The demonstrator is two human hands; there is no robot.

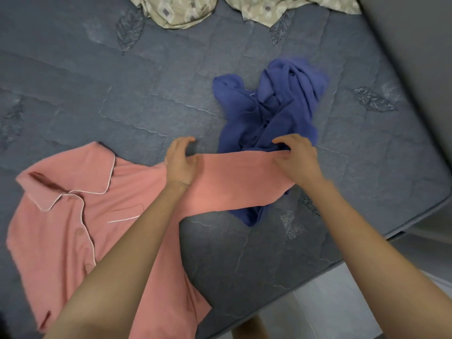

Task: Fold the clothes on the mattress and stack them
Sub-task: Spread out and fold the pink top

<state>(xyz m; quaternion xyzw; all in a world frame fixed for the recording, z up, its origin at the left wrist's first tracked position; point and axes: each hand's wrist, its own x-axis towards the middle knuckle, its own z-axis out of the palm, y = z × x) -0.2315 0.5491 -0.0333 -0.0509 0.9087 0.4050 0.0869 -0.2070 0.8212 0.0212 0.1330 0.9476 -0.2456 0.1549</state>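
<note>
Both hands, left [180, 159] and right [296, 157], pinch the sleeve of the pink shirt [73, 231] spread on the mattress [122, 94], stretched over the crumpled blue garment [269, 106], which may snag and get dragged into the fold.

Pink shirt [61, 228], blue garment [276, 111], possibly diamond-print cloth [181, 11]
</note>
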